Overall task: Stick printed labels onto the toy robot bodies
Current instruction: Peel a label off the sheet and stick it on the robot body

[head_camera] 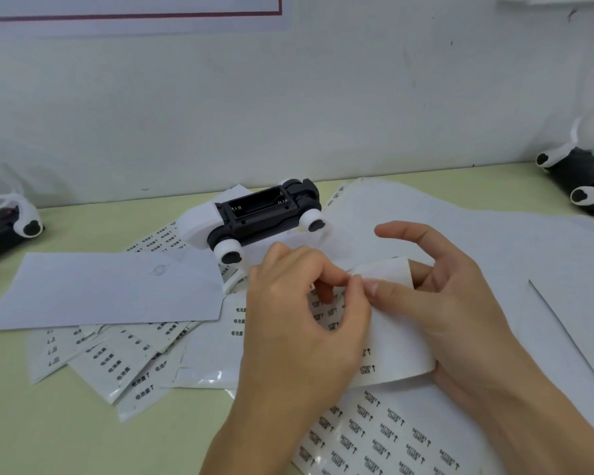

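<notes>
Both hands work a curled label strip [388,323] above the counter [83,423]. The right hand [456,303] cradles the strip from below, thumb on top, its other fingers spread apart. The left hand [299,303] has thumb and forefinger pinched together at the strip's upper edge, on a label or the edge, I cannot tell. A toy body [264,214] lies just behind the hands, battery bay up. More label sheets [384,437] lie scattered around.

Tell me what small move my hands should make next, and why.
Probably peel one label free: the left hand pinches at the curled label sheet that the right hand supports, and the toy robot body lies beyond them, battery bay up, untouched.
</notes>
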`<state>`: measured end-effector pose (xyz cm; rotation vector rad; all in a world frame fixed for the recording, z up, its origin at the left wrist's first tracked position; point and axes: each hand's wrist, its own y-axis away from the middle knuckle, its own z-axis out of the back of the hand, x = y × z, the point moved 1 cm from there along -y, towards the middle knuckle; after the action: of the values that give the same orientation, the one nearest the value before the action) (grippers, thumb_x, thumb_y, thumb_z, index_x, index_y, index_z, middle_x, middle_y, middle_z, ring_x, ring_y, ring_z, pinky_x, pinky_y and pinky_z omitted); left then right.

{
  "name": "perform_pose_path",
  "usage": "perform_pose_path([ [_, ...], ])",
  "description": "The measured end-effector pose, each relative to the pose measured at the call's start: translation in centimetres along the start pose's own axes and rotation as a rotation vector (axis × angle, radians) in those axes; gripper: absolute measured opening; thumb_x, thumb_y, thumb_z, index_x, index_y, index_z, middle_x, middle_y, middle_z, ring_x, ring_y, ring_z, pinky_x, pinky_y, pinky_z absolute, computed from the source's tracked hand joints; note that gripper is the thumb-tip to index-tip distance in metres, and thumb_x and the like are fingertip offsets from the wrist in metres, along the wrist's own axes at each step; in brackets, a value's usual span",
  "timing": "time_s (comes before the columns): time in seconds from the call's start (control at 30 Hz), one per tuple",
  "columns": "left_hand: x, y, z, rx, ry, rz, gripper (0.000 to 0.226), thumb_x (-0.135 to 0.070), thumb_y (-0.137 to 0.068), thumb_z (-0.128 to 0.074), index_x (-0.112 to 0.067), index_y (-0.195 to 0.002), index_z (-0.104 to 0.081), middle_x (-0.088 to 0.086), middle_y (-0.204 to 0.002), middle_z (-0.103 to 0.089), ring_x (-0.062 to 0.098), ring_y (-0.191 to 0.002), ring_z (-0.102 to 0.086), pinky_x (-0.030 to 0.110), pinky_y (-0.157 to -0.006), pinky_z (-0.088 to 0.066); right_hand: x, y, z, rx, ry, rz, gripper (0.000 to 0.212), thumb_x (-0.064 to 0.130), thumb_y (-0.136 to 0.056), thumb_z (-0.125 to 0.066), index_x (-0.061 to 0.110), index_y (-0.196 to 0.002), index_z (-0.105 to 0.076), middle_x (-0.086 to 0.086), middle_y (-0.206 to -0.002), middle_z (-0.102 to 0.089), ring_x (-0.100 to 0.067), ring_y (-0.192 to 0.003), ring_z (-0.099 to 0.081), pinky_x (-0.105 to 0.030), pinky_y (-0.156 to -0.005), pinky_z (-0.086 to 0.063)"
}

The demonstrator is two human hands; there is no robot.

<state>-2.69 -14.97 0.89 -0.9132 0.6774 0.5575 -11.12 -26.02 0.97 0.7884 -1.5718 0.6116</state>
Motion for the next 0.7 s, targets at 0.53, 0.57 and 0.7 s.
perform_pose_path([
  [0.53, 0.38, -0.12, -0.20, -0.018, 0.004, 0.068, 0.010, -0.021, -0.074, -0.068, -0.020, -0.066, -0.061, -0.010, -0.081, -0.057, 0.012, -0.072, -0.057, 0.020, -0.066, -0.044, -0.15, 0.11, -0.07, -0.034, 0.177, 0.123, 0.050, 0.007, -0.072, -0.081, 0.042, -0.105, -0.067, -0.008, -0.077, -0.077, -0.027, -0.064, -0.074, -0.037, -0.056, -0.059],
  [0.57, 0.35, -0.14, -0.16, -0.020, 0.020, 0.077, 0.010, -0.021, -0.073, -0.068, -0.021, -0.066, -0.061, -0.010, -0.080, -0.057, 0.012, -0.072, -0.058, 0.016, -0.066, -0.043, -0.22, 0.08, 0.00, -0.031, 0.164, 0.115, 0.050, 0.012, -0.069, -0.079, 0.043, -0.106, -0.066, -0.008, -0.079, -0.077, -0.029, -0.066, -0.074, -0.041, -0.059, -0.060],
  [0.7, 0.30, -0.27, 0.05, -0.027, 0.091, 0.129, 0.012, -0.022, -0.073, -0.068, -0.029, -0.066, -0.062, -0.009, -0.068, -0.058, 0.002, -0.074, -0.058, 0.004, -0.068, -0.039, -0.56, -0.17, 0.30, -0.020, 0.083, 0.074, 0.054, 0.016, -0.065, -0.076, 0.045, -0.109, -0.065, -0.012, -0.085, -0.077, -0.034, -0.074, -0.075, -0.050, -0.070, -0.061],
])
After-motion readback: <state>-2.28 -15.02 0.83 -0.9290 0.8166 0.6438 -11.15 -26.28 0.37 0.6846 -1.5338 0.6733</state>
